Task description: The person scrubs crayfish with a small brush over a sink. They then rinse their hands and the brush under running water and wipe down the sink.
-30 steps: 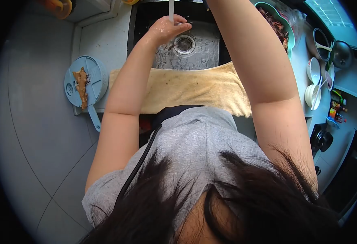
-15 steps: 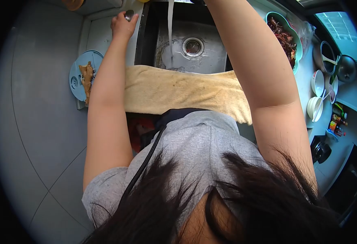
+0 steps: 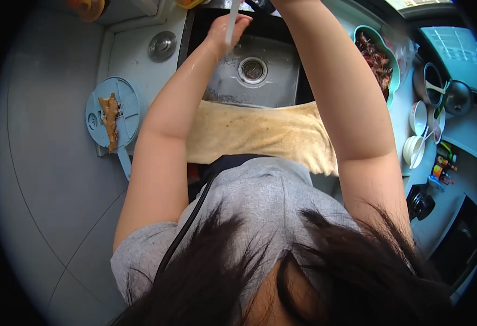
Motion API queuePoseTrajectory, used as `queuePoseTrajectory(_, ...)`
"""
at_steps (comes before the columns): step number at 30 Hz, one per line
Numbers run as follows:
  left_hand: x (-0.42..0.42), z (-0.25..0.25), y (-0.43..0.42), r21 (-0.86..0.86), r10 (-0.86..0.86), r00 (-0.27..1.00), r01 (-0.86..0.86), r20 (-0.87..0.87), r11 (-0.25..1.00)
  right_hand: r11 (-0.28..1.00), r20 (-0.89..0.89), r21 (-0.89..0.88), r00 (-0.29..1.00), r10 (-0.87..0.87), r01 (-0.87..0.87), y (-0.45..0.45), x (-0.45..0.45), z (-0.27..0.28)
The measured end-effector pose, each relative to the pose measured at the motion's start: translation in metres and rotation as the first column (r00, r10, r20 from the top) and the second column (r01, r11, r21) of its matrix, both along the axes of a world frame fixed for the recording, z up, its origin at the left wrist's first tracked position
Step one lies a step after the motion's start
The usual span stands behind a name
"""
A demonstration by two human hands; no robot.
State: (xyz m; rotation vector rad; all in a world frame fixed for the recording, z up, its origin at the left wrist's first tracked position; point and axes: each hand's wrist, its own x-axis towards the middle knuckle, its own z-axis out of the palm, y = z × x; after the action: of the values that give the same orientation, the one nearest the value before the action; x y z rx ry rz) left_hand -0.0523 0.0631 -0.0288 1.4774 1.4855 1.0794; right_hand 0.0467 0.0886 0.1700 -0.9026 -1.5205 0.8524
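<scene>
My left hand (image 3: pixel 228 32) is over the sink (image 3: pixel 279 89), under the running water (image 3: pixel 232 23). Its fingers reach to the right, and no object shows in them. The wrist and forearm look wet. On the counter left of the sink lies a round, shiny metal lid-like piece (image 3: pixel 163 45), apart from the hand. My right forearm (image 3: pixel 339 70) stretches over the sink's right side to the top edge, and the right hand is out of the picture. Near that wrist is a black object (image 3: pixel 260 6), partly cut off.
A beige towel (image 3: pixel 249 130) covers the sink's front edge. At left, a ginger root (image 3: pixel 109 122) lies on a light-blue slotted board (image 3: pixel 132 103). A turquoise basin (image 3: pixel 395 70) of reddish-brown food, bowls (image 3: pixel 413 151) and a pot (image 3: pixel 429 84) stand at right.
My left hand has let go of the metal piece on the left counter and moved right into the water stream. The right arm stays nearly in place. The view has shifted slightly.
</scene>
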Motion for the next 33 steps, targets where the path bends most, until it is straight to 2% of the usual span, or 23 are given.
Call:
queuePoseTrajectory(1,0.003,0.002,0.013,-0.161,-0.093,0.995,0.089,-0.021,0.983,0.995,-0.009,0.098,1.000,-0.017,0.018,0.001,0.001,-0.002)
queuePoseTrajectory(2,0.003,0.000,0.034,-0.150,-0.089,0.996,0.086,-0.016,0.985,0.994,-0.003,0.108,1.000,-0.012,0.013,0.003,0.002,0.000)
queuePoseTrajectory(4,0.000,-0.014,0.079,-0.169,-0.407,0.884,0.375,-0.230,0.911,1.000,0.007,0.017,1.000,0.020,-0.020,0.000,0.006,0.001)
queuePoseTrajectory(5,0.001,-0.009,0.091,-0.160,-0.463,0.830,0.435,-0.311,0.886,0.998,0.040,-0.067,0.999,-0.013,0.016,-0.003,0.005,0.005)
queuePoseTrajectory(6,0.001,-0.001,0.096,-0.139,-0.487,0.788,0.472,-0.376,0.871,0.997,0.044,-0.075,0.999,-0.016,0.019,0.000,0.005,0.002)
queuePoseTrajectory(8,0.003,0.016,0.095,-0.096,-0.488,0.746,0.504,-0.452,0.859,0.991,0.075,0.120,0.995,-0.071,0.061,0.005,0.006,-0.007)
queuePoseTrajectory(9,0.002,0.018,0.095,-0.063,-0.483,0.746,0.515,-0.460,0.855,0.986,0.046,0.145,0.995,-0.085,0.078,0.005,0.004,-0.009)
queuePoseTrajectory(12,-0.006,0.017,0.084,0.053,-0.477,0.780,0.541,-0.406,0.839,0.988,0.017,0.134,0.997,-0.075,0.072,0.007,0.005,-0.014)
queuePoseTrajectory(13,-0.011,0.013,0.079,0.081,-0.477,0.800,0.538,-0.364,0.839,0.989,-0.057,0.146,0.998,0.013,-0.004,0.012,0.009,-0.021)
queuePoseTrajectory(14,-0.017,0.003,0.076,0.066,-0.480,0.828,0.518,-0.291,0.853,0.990,-0.062,0.138,0.998,-0.001,0.010,0.009,0.014,-0.021)
queuePoseTrajectory(16,-0.032,-0.017,0.061,-0.047,-0.422,0.901,0.419,-0.101,0.907,0.994,0.122,0.098,0.990,-0.065,0.053,-0.004,0.028,-0.018)
queuePoseTrajectory(17,-0.038,-0.023,0.049,-0.237,-0.337,0.941,0.324,-0.014,0.916,0.994,-0.048,-0.032,0.993,0.108,-0.109,-0.009,0.036,-0.019)
queuePoseTrajectory(18,-0.044,-0.029,0.038,-0.417,-0.214,0.975,0.217,0.053,0.883,0.990,-0.097,-0.082,0.990,0.105,-0.113,-0.023,0.040,-0.011)
queuePoseTrajectory(21,-0.074,-0.117,0.005,-0.554,-0.392,0.909,0.255,-0.142,0.792,0.952,-0.270,-0.275,0.961,0.058,-0.135,-0.033,0.058,-0.024)
queuePoseTrajectory(23,-0.071,-0.133,-0.021,-0.618,-0.468,0.851,0.238,-0.240,0.749,0.975,0.115,-0.178,0.981,0.155,-0.133,-0.039,0.084,-0.068)
queuePoseTrajectory(24,-0.056,-0.117,-0.048,-0.667,-0.465,0.846,0.190,-0.261,0.720,0.946,0.051,-0.324,0.999,-0.001,0.017,-0.054,0.084,-0.083)
queuePoseTrajectory(25,-0.044,-0.093,-0.065,-0.748,-0.607,0.755,0.247,-0.250,0.615,0.921,0.072,-0.386,0.997,-0.020,0.046,-0.056,0.096,-0.114)
queuePoseTrajectory(26,-0.034,-0.071,-0.081,-0.821,-0.733,0.645,0.287,-0.215,0.493,0.879,-0.027,-0.477,0.999,-0.018,0.003,-0.061,0.104,-0.138)
queuePoseTrajectory(27,-0.025,-0.062,-0.094,-0.860,-0.836,0.515,0.326,-0.187,0.393,0.847,0.059,-0.528,0.997,-0.041,0.066,-0.062,0.114,-0.176)
queuePoseTrajectory(28,-0.020,-0.059,-0.101,-0.892,-0.916,0.372,0.350,-0.149,0.287,0.762,0.221,-0.609,0.970,-0.100,0.217,-0.066,0.119,-0.200)
queuePoseTrajectory(29,-0.019,-0.064,-0.104,-0.892,-0.915,0.377,0.352,-0.142,0.283,0.636,0.204,-0.742,0.975,-0.083,0.210,-0.072,0.124,-0.212)
queuePoseTrajectory(30,-0.019,-0.072,-0.104,-0.912,-0.913,0.386,0.315,-0.130,0.263,0.680,0.302,-0.685,0.951,-0.063,0.263,-0.076,0.131,-0.238)
queuePoseTrajectory(33,-0.027,-0.105,-0.095,-0.932,-0.908,0.398,0.263,-0.130,0.249,0.507,0.245,-0.838,0.969,0.017,0.203,-0.091,0.125,-0.254)
